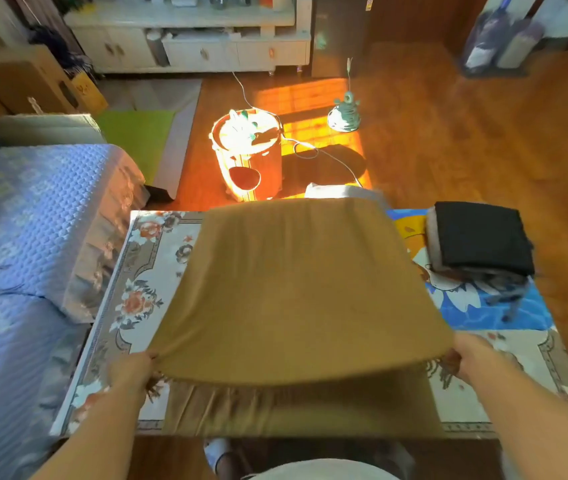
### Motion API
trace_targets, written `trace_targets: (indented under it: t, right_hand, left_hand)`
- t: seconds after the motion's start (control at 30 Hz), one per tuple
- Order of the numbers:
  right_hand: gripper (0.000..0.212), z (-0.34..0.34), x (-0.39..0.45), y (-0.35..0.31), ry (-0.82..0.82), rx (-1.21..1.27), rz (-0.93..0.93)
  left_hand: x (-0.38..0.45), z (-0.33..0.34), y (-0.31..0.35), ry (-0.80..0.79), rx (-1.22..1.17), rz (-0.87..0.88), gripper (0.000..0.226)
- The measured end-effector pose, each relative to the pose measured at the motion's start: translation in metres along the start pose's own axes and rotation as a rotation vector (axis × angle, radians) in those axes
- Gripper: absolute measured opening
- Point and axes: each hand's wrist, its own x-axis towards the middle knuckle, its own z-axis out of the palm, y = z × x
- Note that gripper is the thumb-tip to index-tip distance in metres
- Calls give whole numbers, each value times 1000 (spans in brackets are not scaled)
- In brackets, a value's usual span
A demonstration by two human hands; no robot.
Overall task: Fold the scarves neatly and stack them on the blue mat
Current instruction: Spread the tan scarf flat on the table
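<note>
Left hand (130, 370) and right hand (468, 355) are pinching the mustard scarf's (296, 289) near corners; matching edges squarely should be keeping the fold neat.

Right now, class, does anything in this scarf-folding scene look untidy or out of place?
Mostly tidy. One oddity: under the folded black scarf on the blue mat, a grey patterned cloth spills out crumpled at the near edge. The mustard-brown scarf is simply mid-fold, lifted by both hands.
</note>
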Motion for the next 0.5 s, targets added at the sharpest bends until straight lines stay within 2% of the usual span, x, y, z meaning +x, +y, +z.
trace_targets:
  t: [0.07,0.1,0.3,0.37,0.43,0.5]
  right_hand:
    - [30,-2,-25,2,-103,-123,8]
    - [34,-2,-31,3,-136,-157,72]
    - [21,20,-42,-25,-98,-67,19]
    - [26,36,-45,-44,-105,17,-3]
    - [20,54,-47,-77,-161,69,6]
    - [29,75,-55,-137,-249,169,18]
  left_hand:
    - [-1,3,-7,-6,7,-9,35]
    - [-2,4,-10,-14,14,-19,38]
    - [4,17,11,-89,-59,-54,33]
    - [1,28,36,-138,-116,-68,23]
    - [1,40,82,-212,-211,-66,12]
    - [2,50,154,-262,-347,-39,15]
